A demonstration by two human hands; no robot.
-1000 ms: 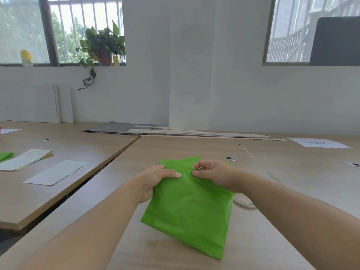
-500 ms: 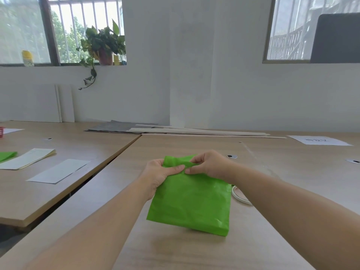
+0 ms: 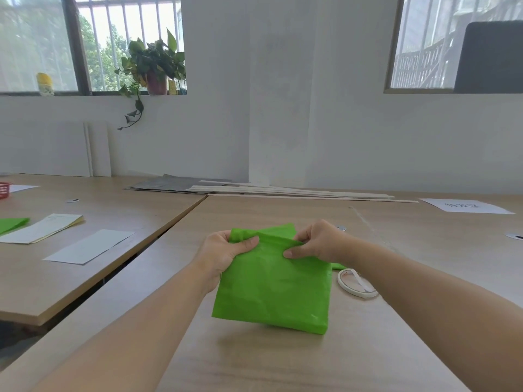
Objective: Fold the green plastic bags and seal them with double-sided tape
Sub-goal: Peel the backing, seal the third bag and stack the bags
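Left hand [image 3: 226,254] and right hand [image 3: 317,244] pinch the green bag's [image 3: 273,290] top between thumbs and fingers, apparently to fold it.

left green bag [image 3: 11,224], red basket [image 3: 4,190]: edge-cut | paper [image 3: 464,206] print: unreadable

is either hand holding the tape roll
No, the tape roll lies on the table while the left hand and right hand pinch the top of the green bag.

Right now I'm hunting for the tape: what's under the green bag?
Under the green bag only bare table shows; the tape roll lies right of it, uncovered. Whatever its upper half covers is hidden.
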